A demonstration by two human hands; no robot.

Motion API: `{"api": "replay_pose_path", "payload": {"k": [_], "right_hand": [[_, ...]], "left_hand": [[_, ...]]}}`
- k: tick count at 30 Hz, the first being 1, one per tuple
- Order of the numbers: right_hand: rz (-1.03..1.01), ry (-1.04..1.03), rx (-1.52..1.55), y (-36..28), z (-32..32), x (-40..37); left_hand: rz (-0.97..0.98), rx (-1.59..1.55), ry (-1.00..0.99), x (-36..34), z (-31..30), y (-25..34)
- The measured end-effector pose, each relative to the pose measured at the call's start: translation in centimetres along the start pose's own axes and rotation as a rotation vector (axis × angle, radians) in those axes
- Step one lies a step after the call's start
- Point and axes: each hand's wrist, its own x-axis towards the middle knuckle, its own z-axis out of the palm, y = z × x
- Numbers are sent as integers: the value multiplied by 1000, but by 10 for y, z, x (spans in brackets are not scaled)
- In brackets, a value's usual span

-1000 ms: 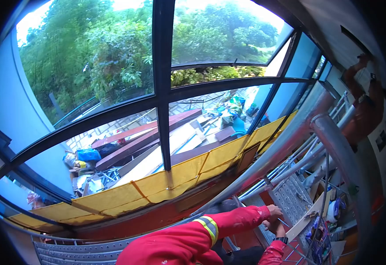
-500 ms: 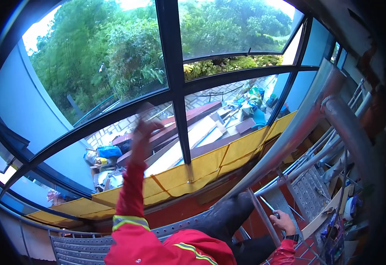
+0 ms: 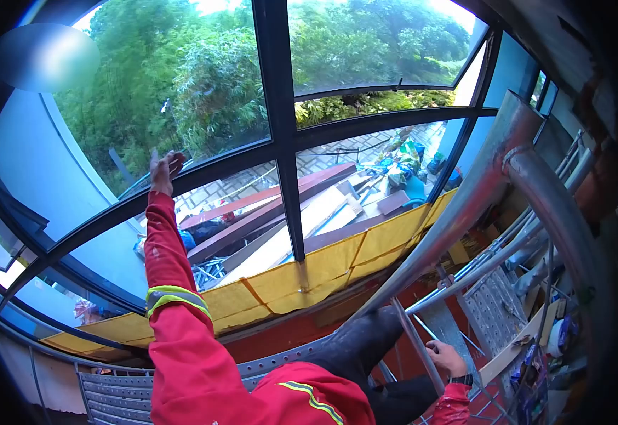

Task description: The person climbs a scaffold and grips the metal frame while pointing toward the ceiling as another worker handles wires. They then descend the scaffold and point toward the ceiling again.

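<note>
My left hand [image 3: 165, 172] is raised at the end of an outstretched red sleeve, its fingers stretched upward with nothing in them. It overlaps the dark window frame [image 3: 213, 172] at the horizontal bar, in front of the glass. Low on the right, my right hand [image 3: 449, 359] is closed beside a slim metal tube [image 3: 419, 345] of the scaffold. A thin pale shaft [image 3: 426, 329] runs up from its fingers, and the dark handle is mostly hidden in the grip. A watch sits on that wrist.
A thick steel scaffold pipe [image 3: 458, 212] slants across the right. Perforated metal planks [image 3: 493, 304] and a wooden board [image 3: 513, 358] lie beneath it. Yellow sheeting [image 3: 323, 262] lines the window's foot. Outside are stacked beams [image 3: 252, 227] and bagged debris [image 3: 404, 166].
My left hand has swung left and up from the lower pane to the frame bar, and its fingers have straightened. My right hand has shifted slightly left, its dark handle now less visible.
</note>
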Motion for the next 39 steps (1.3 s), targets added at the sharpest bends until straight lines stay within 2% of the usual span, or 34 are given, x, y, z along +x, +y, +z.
{"api": "replay_pose_path", "payload": {"k": [2,4,5,6,9,12,14,15,17,19,21,23,24,25,26,28,30,31,32,33,35,37,39], "right_hand": [[2,-21,-50,1,1,2],[43,-42,-41,-8,-4,-2],[47,-36,-31,-17,-8,-6],[53,-31,-22,-28,-14,-11],[49,-22,2,-21,-14,-11],[45,-52,27,-21,-7,-5],[31,-53,29,-21,-4,-2],[30,-53,16,-21,-8,-2],[44,-54,23,-22,-12,-6],[36,-12,-26,-5,-2,-2],[34,-13,58,-9,-6,-8],[-17,29,190,9,-1,-3],[-47,80,173,14,-1,-2],[-104,130,10,17,-4,4],[-64,148,41,24,-6,4],[-190,340,-27,14,-13,-6],[-31,351,54,17,-12,-6],[-114,436,28,28,-9,0],[-102,483,82,13,-20,-19],[-22,584,-30,23,-9,-11],[135,797,-125,-6,4,-40],[294,1045,-23,-34,28,-79],[418,892,27,-46,57,-106]], "left_hand": [[17,9,43,13,-34,-2],[-6,92,276,50,-105,-8],[22,299,572,71,-148,-5],[-33,555,948,125,-248,-16],[191,155,1312,38,-288,40],[484,356,1379,-11,-273,50],[561,-56,1096,-16,-230,59],[443,-240,855,-49,-162,79],[519,-440,469,-83,-81,81],[479,-654,58,-165,27,115],[598,-725,-415,-228,95,135],[605,-864,-772,-299,147,162],[715,-969,-877,-329,172,173],[608,-1009,-1150,-351,193,194],[431,-1105,-1290,-369,211,208],[100,-1344,-1411,-418,228,231],[-230,-1523,-1491,-460,242,250],[-338,-1557,-1548,-472,248,249],[-434,-1568,-1608,-488,254,245],[-535,-1578,-1676,-503,260,241],[-704,-1577,-1830,-536,265,230],[-861,-1555,-1972,-568,266,221],[-1034,-1524,-2104,-601,259,211]]}}
